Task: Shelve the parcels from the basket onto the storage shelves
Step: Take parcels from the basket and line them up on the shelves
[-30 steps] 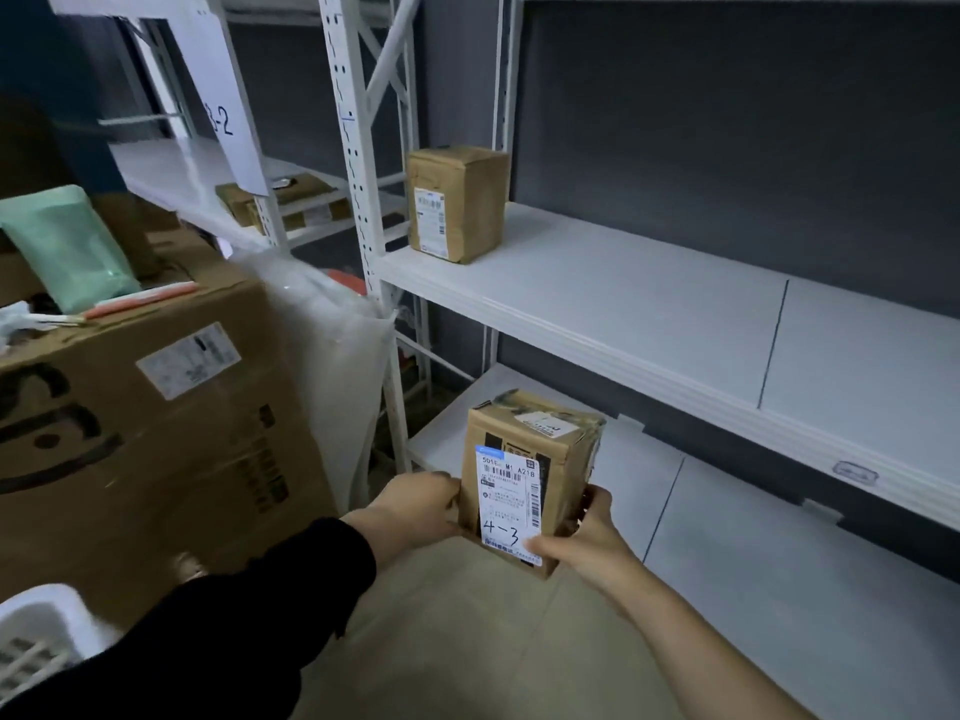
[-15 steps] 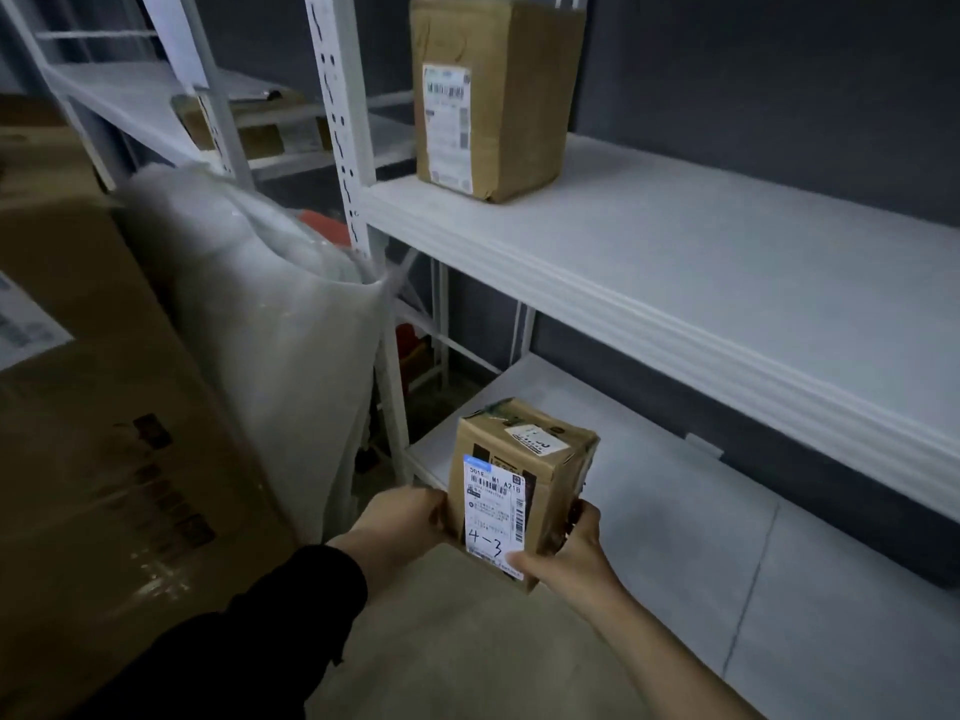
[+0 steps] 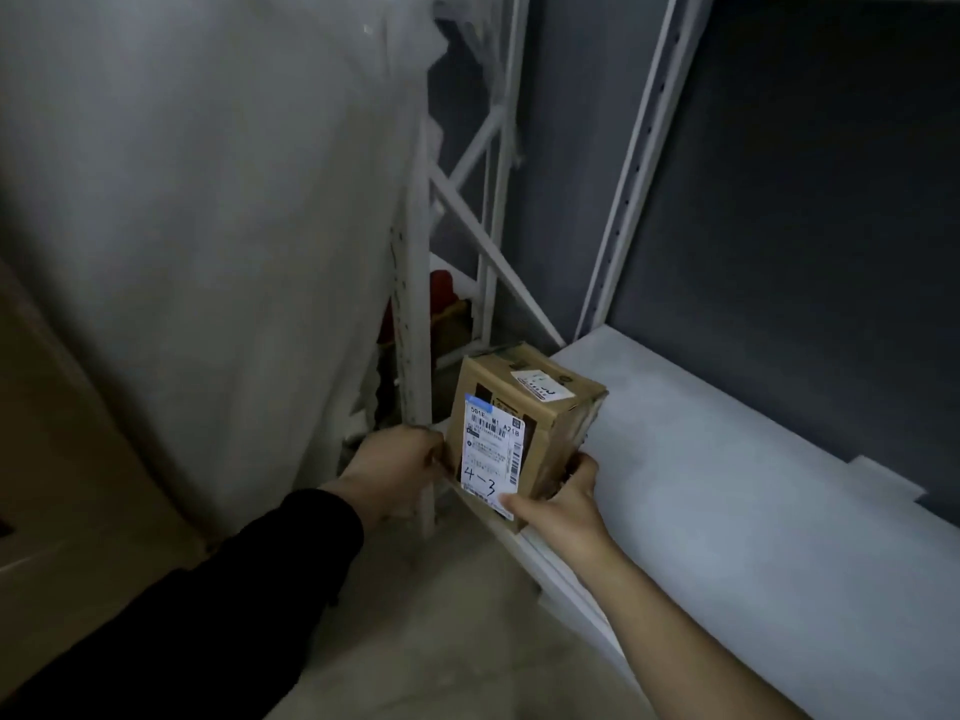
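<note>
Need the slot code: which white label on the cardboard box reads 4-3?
The large white barcoded label on its near side; the small label sits on top.

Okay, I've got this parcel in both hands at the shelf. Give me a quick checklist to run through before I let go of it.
1. Grip: left hand and right hand both hold the parcel by its sides: ok.
2. Landing space: the shelf to the parcel's right is bare: ok.
3. The label marked 4-3 faces you and is readable: ok.
4. Shelf matches 4-3: no shelf tag in view: cannot tell.
5. Parcel resting on the shelf: its underside is hidden: cannot tell.
6. Parcel set in from the front edge: its near corner sits at the edge: not ok.
</note>
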